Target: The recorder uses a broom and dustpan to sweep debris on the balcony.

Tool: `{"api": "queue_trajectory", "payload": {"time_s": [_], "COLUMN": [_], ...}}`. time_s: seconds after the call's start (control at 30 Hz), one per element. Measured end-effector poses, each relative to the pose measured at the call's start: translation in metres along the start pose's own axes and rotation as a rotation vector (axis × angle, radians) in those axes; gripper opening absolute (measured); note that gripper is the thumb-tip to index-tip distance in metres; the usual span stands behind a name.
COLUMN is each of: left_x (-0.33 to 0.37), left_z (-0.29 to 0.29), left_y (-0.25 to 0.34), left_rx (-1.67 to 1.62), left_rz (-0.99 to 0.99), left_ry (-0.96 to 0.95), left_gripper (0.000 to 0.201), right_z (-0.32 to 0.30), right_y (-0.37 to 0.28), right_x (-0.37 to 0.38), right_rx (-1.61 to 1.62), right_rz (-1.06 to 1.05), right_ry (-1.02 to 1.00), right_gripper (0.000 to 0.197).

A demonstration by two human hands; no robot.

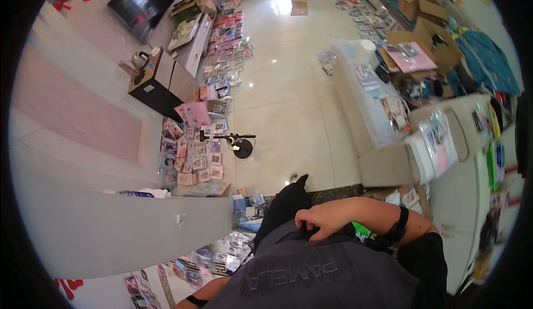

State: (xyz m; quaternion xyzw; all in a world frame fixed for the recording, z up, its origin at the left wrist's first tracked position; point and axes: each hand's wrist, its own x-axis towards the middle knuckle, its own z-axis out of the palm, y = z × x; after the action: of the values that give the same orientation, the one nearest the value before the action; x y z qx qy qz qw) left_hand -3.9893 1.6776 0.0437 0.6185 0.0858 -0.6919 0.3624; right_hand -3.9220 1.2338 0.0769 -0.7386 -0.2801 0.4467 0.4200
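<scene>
My right hand [323, 220] is at the front of my dark grey T-shirt [311, 264]. Its fingers are bent and close together near the shirt's lower edge. Whatever lies between them is dark, and I cannot make out what it is. A black band circles my right forearm. Of my left arm, only a stretch of forearm with a black band shows at the lower left; the left hand is hidden. Just beyond my right hand is a black shape [286, 206], perhaps my trouser leg.
A black stand with a round base [242, 148] is on the tiled floor ahead. Packaged flat items [200, 162] cover the floor on the left. To the right are a covered sofa [355, 109] and cardboard boxes [436, 45]. A white partition [139, 217] stands close at left.
</scene>
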Motion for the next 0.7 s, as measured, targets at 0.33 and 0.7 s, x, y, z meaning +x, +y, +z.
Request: {"api": "queue_trajectory", "payload": {"time_s": [0.33,0.7], "left_x": [0.103,0.204], "left_z": [-0.16,-0.182], "left_y": [0.331,0.838], "left_rx": [0.783,2.118], "left_rz": [0.467,0.361], "left_ry": [-0.082,-0.666], "left_gripper": [0.035,0.03], "right_z": [-0.269,-0.34], "right_y": [0.074,0.154], "right_x": [-0.03,-0.137], "right_rx": [0.09,0.796], "right_rz": [0.122,0.444], "right_ry": [0.089,0.591], "right_gripper": [0.043,0.042]}}
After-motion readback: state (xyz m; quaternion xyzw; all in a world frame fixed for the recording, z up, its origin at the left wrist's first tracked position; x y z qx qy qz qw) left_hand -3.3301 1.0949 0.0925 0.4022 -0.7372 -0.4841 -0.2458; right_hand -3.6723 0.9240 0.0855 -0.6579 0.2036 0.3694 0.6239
